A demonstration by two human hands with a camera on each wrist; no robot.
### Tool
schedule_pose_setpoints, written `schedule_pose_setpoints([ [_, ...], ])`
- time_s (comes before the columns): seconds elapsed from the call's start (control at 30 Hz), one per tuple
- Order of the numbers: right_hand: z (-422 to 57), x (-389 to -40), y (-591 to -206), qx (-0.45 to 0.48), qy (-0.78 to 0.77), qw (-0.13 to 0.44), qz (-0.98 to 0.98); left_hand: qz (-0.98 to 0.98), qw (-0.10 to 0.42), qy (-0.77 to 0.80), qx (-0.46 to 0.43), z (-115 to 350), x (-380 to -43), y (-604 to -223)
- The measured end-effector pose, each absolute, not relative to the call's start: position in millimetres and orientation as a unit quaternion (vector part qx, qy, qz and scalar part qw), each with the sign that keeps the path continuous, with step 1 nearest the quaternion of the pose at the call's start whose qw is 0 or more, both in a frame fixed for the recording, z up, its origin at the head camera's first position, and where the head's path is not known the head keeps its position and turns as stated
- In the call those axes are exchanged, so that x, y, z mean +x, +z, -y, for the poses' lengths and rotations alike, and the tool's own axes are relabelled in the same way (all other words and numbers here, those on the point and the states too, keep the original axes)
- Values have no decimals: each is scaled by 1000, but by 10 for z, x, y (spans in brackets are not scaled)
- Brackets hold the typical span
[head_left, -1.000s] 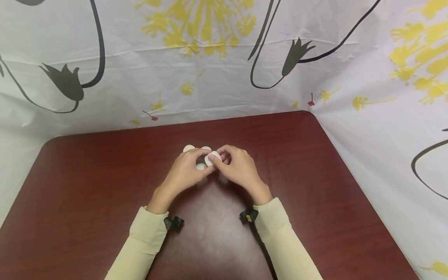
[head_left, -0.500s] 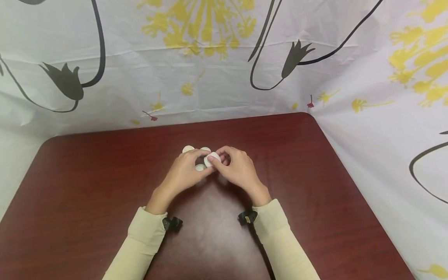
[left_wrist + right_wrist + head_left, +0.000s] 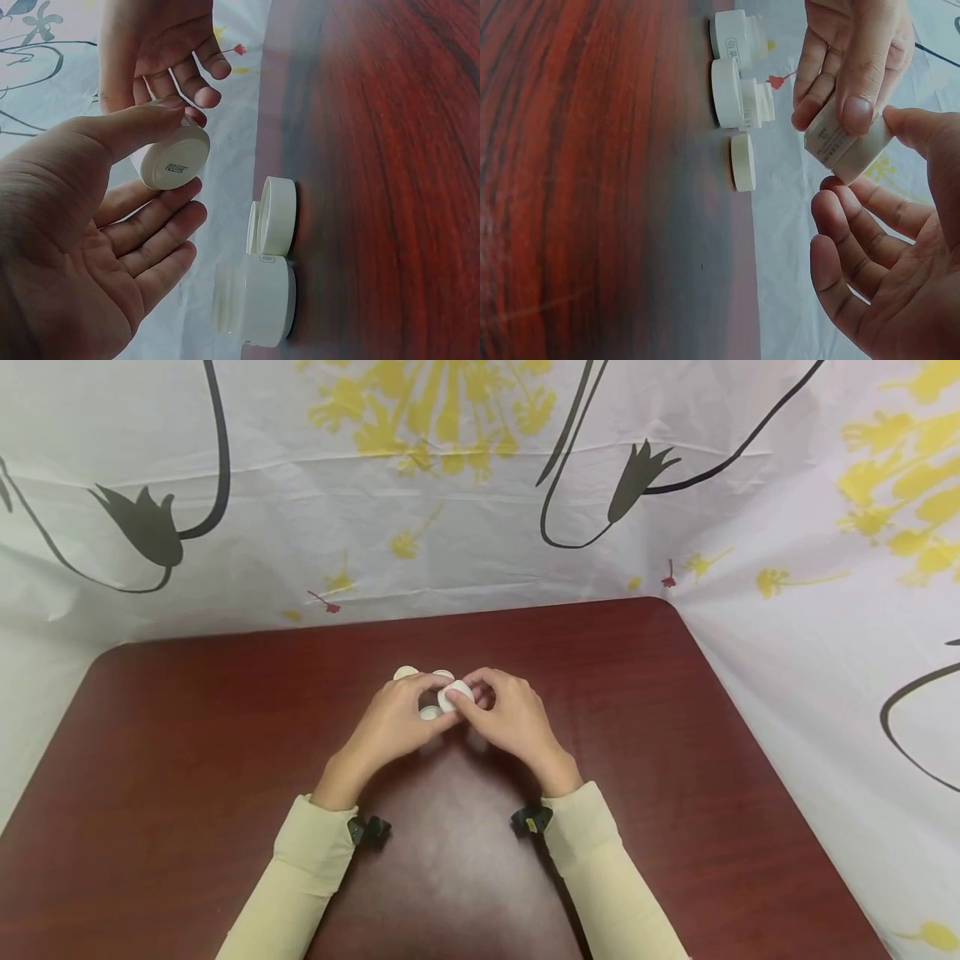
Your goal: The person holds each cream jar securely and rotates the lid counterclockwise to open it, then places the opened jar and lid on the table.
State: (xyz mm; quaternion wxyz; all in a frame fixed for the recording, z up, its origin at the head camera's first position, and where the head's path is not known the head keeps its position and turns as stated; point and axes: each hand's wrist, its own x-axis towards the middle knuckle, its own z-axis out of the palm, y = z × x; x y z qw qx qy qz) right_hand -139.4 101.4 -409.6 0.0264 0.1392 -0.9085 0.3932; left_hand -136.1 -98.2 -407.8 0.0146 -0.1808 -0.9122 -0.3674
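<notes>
Around the back and both sides spreads a white cloth [image 3: 480,510], printed with grey stems, grey blooms and yellow and red flowers. Next comes a dark red table [image 3: 187,760] with rounded far corners and a woodgrain top. Two pale sleeves [image 3: 611,877] reach over it from the near side, each with a small black device [image 3: 532,820] at the wrist. The left hand [image 3: 393,714] and the right hand [image 3: 513,710] meet near the table's middle, both pinching one white jar [image 3: 456,697] between thumb and fingers. It is tilted and held above the table; small print shows on its side and on its round end, too small to read. The right thumb lies against it in the head view. Lower down, on the table, stands an open jar [image 3: 266,300] with a clear neck. Just beside it is a round lid [image 3: 277,217], and near that a flat disc [image 3: 742,163].
</notes>
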Motion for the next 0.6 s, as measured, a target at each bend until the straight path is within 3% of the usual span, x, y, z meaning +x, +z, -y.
schedule_pose_setpoints([
  [0.6, -1011, -1384, -4035, 168, 404, 16, 899, 907, -1, -379, -185, 1023, -1368, -4047],
])
